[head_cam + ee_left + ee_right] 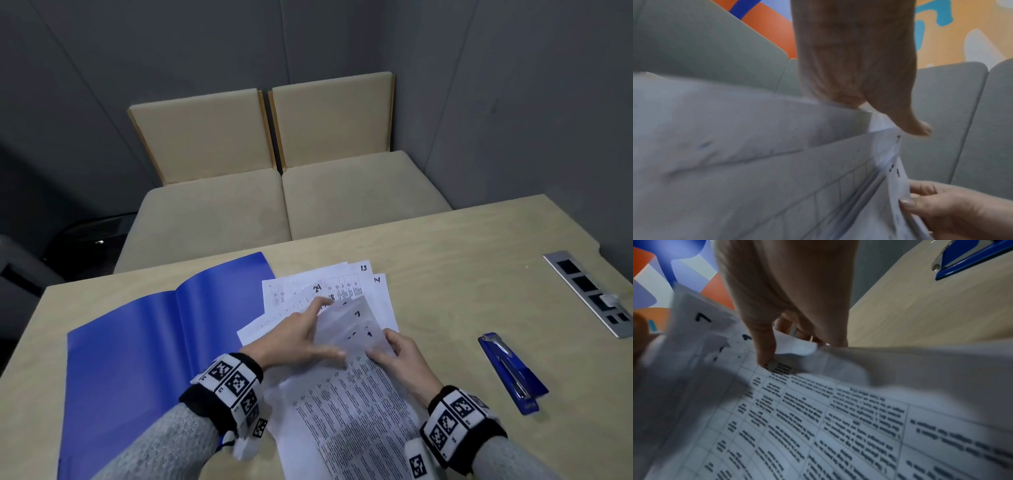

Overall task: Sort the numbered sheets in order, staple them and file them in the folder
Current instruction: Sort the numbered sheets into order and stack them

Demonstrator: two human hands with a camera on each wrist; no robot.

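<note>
On the tabletop [462,260], near its front edge, both hands work a fan of numbered sheets [346,404]. The right hand [402,359] pinches the right edge of the raised sheets, thumb on top and fingers curled beneath; the right wrist view shows its thumb pressed on a printed table beside a sheet marked 7 [701,318]. The left hand [298,337] lies with its fingers fairly straight, forefinger stretched forward and lifting the corners of the upper sheets (its grip is loose and wide, closing round nothing that I can see). More sheets [329,286] lie flat on the tabletop just beyond the hands, overlapping, with the numbers 24, 13 and 14 readable at their top corners. An open blue folder [137,342] lies flat to the left, its right edge running under or against the loose sheets; which, I cannot tell. A blue stapler [512,371] lies to the right, apart from the sheets. A metal socket panel [591,293] is set into the tabletop near the far right edge. Two beige seats [274,192] stand beyond the tabletop against a grey wall.
</note>
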